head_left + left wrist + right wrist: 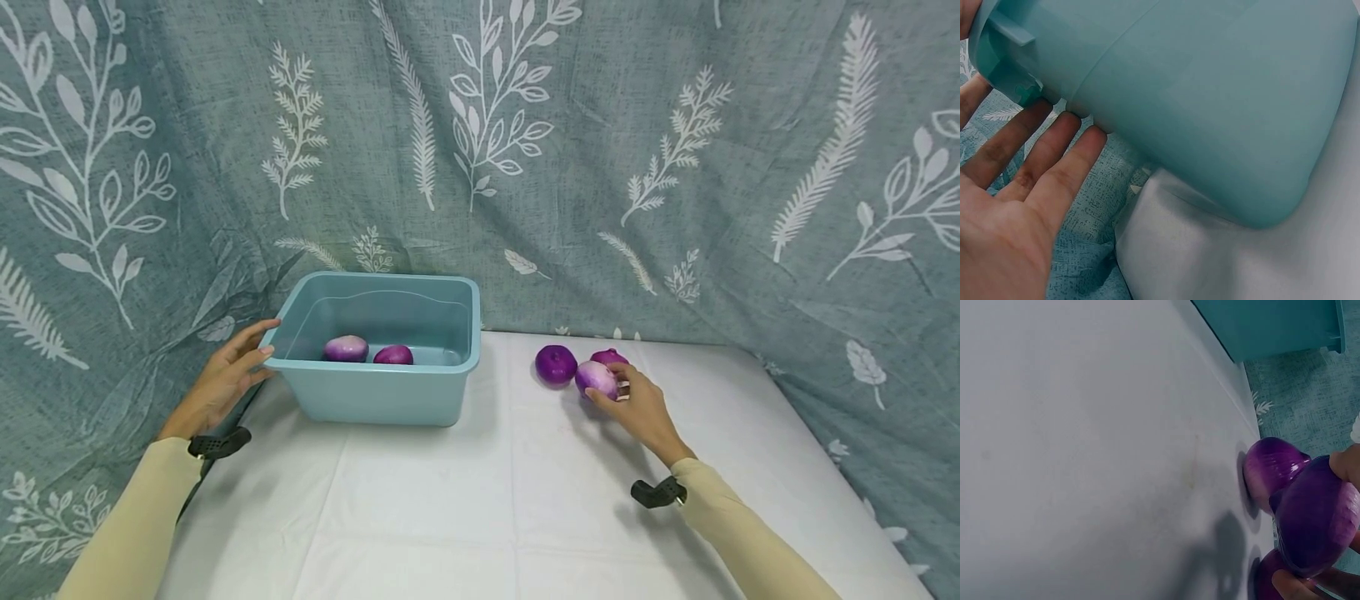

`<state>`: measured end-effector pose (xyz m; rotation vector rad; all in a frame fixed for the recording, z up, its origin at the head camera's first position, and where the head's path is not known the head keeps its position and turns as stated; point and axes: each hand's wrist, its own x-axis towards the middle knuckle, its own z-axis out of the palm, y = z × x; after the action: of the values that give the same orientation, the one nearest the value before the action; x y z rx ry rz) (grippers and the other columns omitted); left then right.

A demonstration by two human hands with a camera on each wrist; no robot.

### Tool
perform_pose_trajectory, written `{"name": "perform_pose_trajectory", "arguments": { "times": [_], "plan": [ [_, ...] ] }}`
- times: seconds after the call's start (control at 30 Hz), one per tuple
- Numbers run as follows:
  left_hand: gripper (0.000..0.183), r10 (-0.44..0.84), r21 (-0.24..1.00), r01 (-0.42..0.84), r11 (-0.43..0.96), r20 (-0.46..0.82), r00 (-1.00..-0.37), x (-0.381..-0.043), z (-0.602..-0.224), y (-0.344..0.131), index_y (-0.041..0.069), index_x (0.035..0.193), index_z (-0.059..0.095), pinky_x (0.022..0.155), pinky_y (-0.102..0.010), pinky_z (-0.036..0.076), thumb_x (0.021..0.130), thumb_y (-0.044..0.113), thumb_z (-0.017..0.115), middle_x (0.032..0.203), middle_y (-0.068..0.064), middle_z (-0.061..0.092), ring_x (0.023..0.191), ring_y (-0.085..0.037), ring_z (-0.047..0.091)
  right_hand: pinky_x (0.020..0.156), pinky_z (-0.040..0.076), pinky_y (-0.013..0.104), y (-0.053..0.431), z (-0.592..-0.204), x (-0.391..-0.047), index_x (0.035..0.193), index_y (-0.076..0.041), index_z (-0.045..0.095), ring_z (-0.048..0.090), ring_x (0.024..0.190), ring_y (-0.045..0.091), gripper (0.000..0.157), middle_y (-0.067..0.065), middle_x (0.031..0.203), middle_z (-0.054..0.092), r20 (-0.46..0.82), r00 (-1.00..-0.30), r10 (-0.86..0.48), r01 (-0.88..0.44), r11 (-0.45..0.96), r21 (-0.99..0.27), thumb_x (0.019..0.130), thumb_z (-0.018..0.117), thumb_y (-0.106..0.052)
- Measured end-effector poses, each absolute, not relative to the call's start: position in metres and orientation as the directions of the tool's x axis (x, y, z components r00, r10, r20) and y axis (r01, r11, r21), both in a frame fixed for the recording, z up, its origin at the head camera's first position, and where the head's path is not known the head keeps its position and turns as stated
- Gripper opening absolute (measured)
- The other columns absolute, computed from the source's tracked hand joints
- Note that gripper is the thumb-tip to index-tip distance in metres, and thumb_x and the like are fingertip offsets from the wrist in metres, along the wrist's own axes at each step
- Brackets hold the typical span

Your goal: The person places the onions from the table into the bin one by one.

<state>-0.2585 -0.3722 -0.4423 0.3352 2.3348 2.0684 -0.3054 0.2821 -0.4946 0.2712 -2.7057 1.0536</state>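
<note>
1. Across the white surface (420, 500), head cam: I've got the R hand (641, 410) grasping a pale-purple onion (597, 381), R of ctr, w/ a dark onion (556, 365) just L of it & a rear onion (609, 356) partly hidden behind. Can't tell if the held one is off the surface. L hand (225, 379) is unclenched at the L end of a blue-green bin (375, 396); bin has a pale onion (346, 349) & a smaller onion (393, 356) inside, side by side. Leaf-print cloth (570, 208) hangs behind.
2. L wrist cam: I see L hand's fingers (1063, 181) straight & spread, tips against bin's outer wall; nothing clenched.
3. R wrist cam: held onion's at the R edge, gripped from top & bottom, btwn the other 2 & overlapping both in view. Bin corner shows up top, well apart.
</note>
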Motion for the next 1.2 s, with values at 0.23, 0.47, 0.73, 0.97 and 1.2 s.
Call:
{"name": "perform_pose_trajectory", "arguments": {
  "times": [0.23,0.47,0.73,0.97,1.2],
  "plan": [
    [0.057,0.173,0.984,0.153,0.096,0.135,-0.976,-0.258,-0.442,-0.373,0.025,0.164,0.028,0.117,-0.068,0.024,0.111,0.026,0.050,0.172,-0.003,0.007,0.156,-0.031,0.011,0.083,0.060,0.047,0.274,-0.483,-0.305,0.142,-0.007,0.055,0.069,0.101,0.032,0.070,0.019,0.122,0.067,0.311,-0.943,-0.117,-0.295,0.727,-0.620,0.090,0.080,-0.047],
    [0.057,0.157,0.984,0.134,0.120,0.115,-0.981,-0.261,-0.442,-0.373,0.025,0.163,0.030,0.100,-0.025,0.051,0.111,0.028,0.052,0.172,-0.003,0.006,0.156,-0.031,0.012,0.084,0.060,0.047,0.265,-0.475,-0.302,0.138,-0.008,0.058,0.068,0.099,0.030,0.067,0.016,0.119,0.068,0.336,-0.931,-0.146,-0.332,0.724,-0.604,0.089,0.082,-0.046],
    [0.057,0.160,0.984,0.137,0.110,0.119,-0.980,-0.261,-0.444,-0.374,0.027,0.163,0.030,0.096,-0.021,0.050,0.111,0.028,0.052,0.172,-0.003,0.005,0.155,-0.031,0.012,0.086,0.060,0.047,0.251,-0.463,-0.301,0.142,-0.006,0.055,0.068,0.100,0.029,0.073,0.017,0.123,0.065,0.352,-0.924,-0.150,-0.350,0.702,-0.620,0.088,0.082,-0.046],
    [0.057,0.164,0.984,0.143,0.108,0.125,-0.979,-0.261,-0.444,-0.374,0.024,0.164,0.030,0.096,-0.020,0.051,0.111,0.027,0.051,0.173,-0.004,0.004,0.156,-0.032,0.010,0.085,0.062,0.044,0.235,-0.452,-0.302,0.141,-0.005,0.057,0.070,0.099,0.029,0.070,0.015,0.119,0.066,0.374,-0.912,-0.169,-0.386,0.664,-0.641,0.088,0.083,-0.042],
    [0.057,0.162,0.984,0.147,0.098,0.130,-0.978,-0.260,-0.443,-0.374,0.024,0.164,0.029,0.096,-0.019,0.051,0.111,0.026,0.051,0.172,-0.004,0.006,0.156,-0.032,0.011,0.079,0.062,0.042,0.220,-0.441,-0.304,0.140,-0.008,0.058,0.070,0.094,0.028,0.068,0.014,0.119,0.067,0.389,-0.903,-0.183,-0.408,0.652,-0.639,0.087,0.084,-0.043]
  ]
}}
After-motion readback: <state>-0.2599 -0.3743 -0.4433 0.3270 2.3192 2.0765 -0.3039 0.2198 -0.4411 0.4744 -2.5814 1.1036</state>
